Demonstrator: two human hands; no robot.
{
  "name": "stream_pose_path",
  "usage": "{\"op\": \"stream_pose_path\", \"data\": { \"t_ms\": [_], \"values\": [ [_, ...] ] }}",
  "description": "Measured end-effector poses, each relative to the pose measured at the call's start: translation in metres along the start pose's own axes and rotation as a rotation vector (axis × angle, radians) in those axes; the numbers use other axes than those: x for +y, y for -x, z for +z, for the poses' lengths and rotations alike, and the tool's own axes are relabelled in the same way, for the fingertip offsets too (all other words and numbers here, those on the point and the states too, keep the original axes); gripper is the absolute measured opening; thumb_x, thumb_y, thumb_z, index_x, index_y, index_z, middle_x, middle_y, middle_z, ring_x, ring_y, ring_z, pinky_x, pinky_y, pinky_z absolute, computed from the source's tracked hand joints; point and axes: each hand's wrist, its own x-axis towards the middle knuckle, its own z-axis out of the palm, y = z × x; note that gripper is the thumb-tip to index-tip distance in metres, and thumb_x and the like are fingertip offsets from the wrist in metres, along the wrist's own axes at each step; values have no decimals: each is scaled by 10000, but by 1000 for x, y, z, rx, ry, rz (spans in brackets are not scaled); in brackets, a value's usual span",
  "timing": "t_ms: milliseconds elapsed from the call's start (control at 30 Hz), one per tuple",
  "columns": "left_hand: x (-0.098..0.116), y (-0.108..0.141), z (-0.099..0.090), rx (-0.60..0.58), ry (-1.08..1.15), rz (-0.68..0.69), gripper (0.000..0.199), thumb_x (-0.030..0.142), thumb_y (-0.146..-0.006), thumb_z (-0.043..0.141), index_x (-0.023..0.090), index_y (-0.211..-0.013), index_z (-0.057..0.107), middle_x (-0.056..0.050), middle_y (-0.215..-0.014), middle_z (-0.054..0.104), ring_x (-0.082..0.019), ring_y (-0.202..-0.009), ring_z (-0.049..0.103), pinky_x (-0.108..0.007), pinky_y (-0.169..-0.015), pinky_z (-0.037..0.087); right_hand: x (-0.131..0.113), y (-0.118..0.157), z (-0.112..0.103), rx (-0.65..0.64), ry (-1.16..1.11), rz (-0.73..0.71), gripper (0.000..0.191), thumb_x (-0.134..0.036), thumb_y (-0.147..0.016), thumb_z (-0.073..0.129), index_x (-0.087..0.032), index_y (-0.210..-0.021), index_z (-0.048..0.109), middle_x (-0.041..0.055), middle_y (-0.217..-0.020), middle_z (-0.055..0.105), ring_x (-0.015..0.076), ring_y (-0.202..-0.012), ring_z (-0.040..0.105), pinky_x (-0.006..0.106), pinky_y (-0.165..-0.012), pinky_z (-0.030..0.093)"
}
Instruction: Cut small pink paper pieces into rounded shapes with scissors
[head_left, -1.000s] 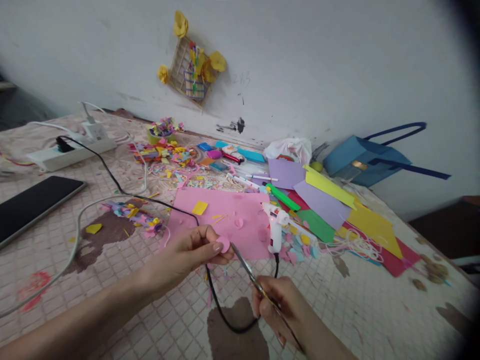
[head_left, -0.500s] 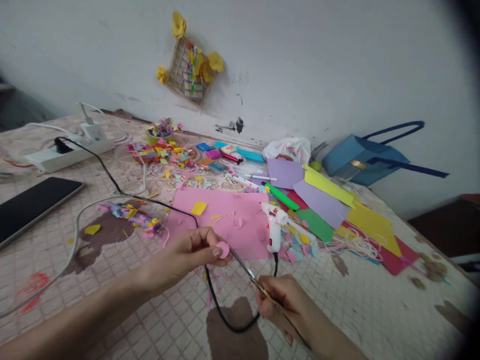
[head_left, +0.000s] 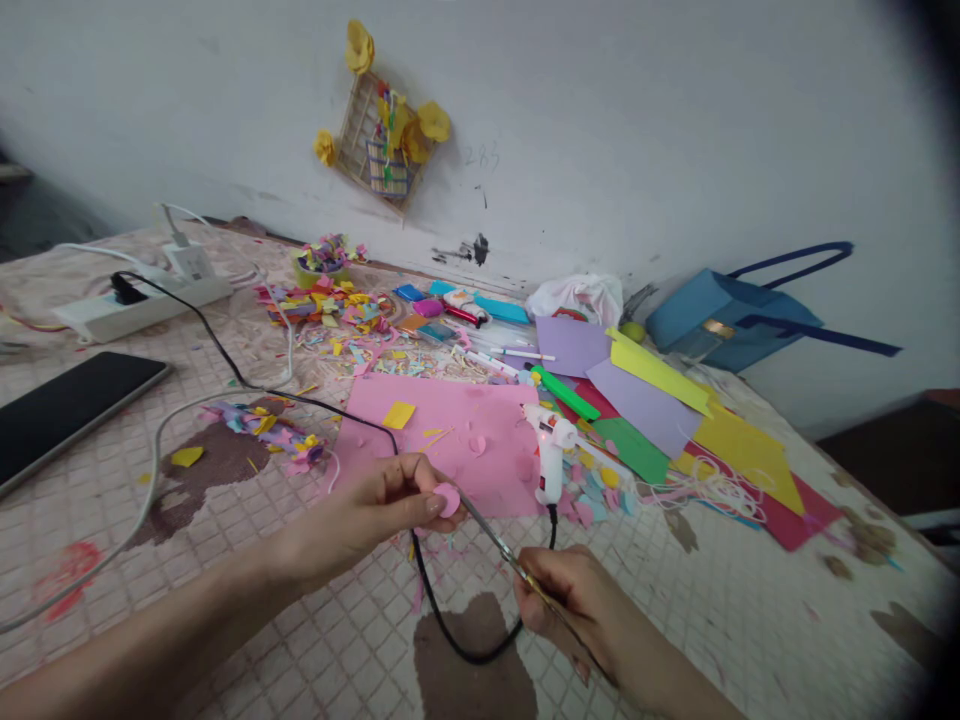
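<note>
Head view: white power strip (head_left: 142,308) at table's left; phone (head_left: 75,410) nearer. Left hand (head_left: 397,495): fingers pinching pink paper piece (head_left: 448,500) above the patterned tablecloth (head_left: 337,640). Right hand (head_left: 562,610): fingers gripping scissors (head_left: 499,540), tip at piece. Blue bag (head_left: 731,320) by wall (head_left: 600,140), right.

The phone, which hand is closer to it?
The left hand. It's to the right of the phone, holding a pink circle. The right hand is farther right.
</note>
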Motion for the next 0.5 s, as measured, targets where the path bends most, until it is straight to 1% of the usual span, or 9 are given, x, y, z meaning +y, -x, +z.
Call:
{"op": "stream_pose_path", "data": {
  "t_ms": [200, 400, 500],
  "values": [
    [1, 0, 1, 14, -12, -2, 177, 232, -830, 595, 157, -685, 524, 15, -752, 594, -107, -723, 541, -239, -687, 410, 1, 1, -1, -3, 18, 7, 482, -600, -831, 461, -185, -603, 373, -65, -535, 314, 78, -478, 269, 210, -428, 193],
    [1, 0, 1, -7, -17, 11, 165, 203, -846, 573, 152, -696, 528, 19, -741, 600, -96, -714, 525, -226, -673, 388, 0, 0, -1, 27, 36, 0, 483, -567, -833, 487, -187, -572, 345, -66, -520, 303, 79, -476, 269, 213, -431, 192],
    [0, 0, 0, -12, -16, 19, 161, 198, -851, 566, 151, -701, 528, 14, -754, 610, -99, -724, 528, -231, -679, 385, -2, 0, 0, 34, -5, 15, 490, -579, -833, 473, -193, -560, 344, -70, -480, 306, 71, -422, 275, 209, -408, 194]
  ]
}}
